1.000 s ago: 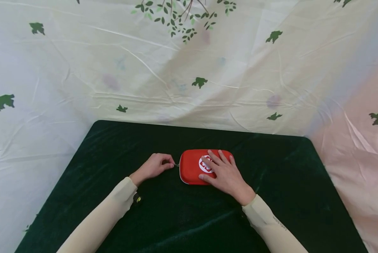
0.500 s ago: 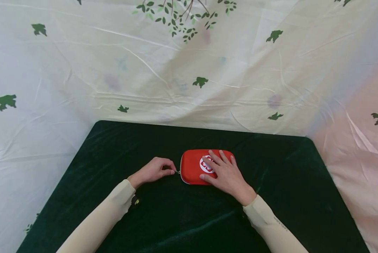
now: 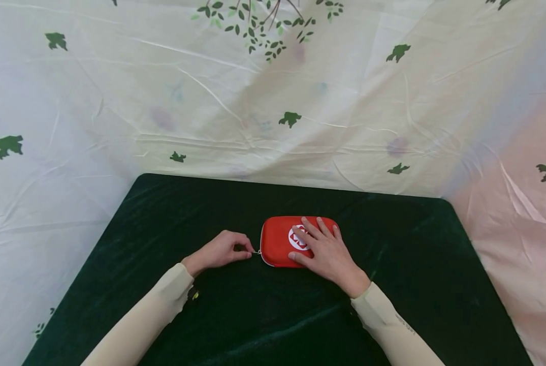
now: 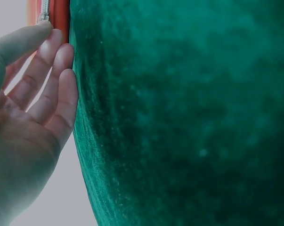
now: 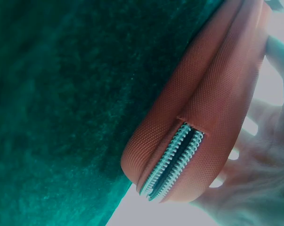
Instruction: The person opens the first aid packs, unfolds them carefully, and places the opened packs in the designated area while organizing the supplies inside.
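A red zip case (image 3: 274,241) with a round white emblem (image 3: 297,237) lies flat on the dark green cloth. At its left end my left hand (image 3: 220,249) pinches the zipper pull (image 3: 257,252) between thumb and forefinger. The left wrist view shows the silver zipper slider (image 4: 44,17) right at the thumb tip. My right hand (image 3: 329,254) rests on the lid's right half, fingers spread and covering part of the emblem. From the right wrist, the two rows of zipper teeth (image 5: 166,156) stand parted near one end of the case.
Green velvety cloth (image 3: 273,315) covers the table around the case. Behind and at both sides hang pale curtains (image 3: 336,147) printed with leaves, meeting the table's far edge. A small dark object with a yellow spot (image 3: 194,294) shows under the left cuff.
My left hand has moved toward me along the case's left end, bringing the zipper pull with it. The right hand stays in place on the lid.
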`<state>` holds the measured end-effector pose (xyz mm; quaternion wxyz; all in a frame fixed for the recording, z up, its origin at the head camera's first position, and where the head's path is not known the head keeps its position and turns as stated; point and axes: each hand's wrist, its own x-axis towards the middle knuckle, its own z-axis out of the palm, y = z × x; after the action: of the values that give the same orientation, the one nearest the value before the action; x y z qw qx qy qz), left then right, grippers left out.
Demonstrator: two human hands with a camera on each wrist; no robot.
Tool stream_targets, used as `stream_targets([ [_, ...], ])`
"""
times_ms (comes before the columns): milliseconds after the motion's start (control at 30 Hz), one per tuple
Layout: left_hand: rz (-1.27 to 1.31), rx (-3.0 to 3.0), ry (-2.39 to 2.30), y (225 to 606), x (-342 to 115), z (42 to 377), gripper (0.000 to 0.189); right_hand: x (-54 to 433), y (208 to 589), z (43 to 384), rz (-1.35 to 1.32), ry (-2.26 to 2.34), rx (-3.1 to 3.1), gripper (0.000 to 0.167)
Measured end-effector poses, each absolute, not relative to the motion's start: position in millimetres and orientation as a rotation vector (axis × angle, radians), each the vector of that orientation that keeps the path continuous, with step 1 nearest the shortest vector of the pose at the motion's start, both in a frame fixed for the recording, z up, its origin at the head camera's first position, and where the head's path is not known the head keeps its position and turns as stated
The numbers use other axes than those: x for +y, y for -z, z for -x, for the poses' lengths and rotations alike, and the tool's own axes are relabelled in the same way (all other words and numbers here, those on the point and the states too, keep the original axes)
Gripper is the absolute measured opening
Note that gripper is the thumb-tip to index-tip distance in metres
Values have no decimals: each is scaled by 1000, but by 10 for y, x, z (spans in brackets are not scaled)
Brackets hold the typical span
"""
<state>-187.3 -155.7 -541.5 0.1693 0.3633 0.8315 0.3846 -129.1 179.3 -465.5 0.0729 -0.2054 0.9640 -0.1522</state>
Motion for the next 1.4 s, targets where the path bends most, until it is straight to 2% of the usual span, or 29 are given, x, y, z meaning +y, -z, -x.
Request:
stream_targets([
  [800, -1096, 2332, -1023, 5477, -1502, 1738, 14, 1783, 4655, 1284, 613, 453, 2899, 78],
  [1067, -1138, 2228, -1120, 5277, -1420, 1629, 16, 1786, 4654, 1274, 617, 454, 2897, 78],
  [1400, -1205, 2224, -1071, 5300, -1302, 1577, 20, 1786, 4643, 1269, 633, 441, 2909, 79],
])
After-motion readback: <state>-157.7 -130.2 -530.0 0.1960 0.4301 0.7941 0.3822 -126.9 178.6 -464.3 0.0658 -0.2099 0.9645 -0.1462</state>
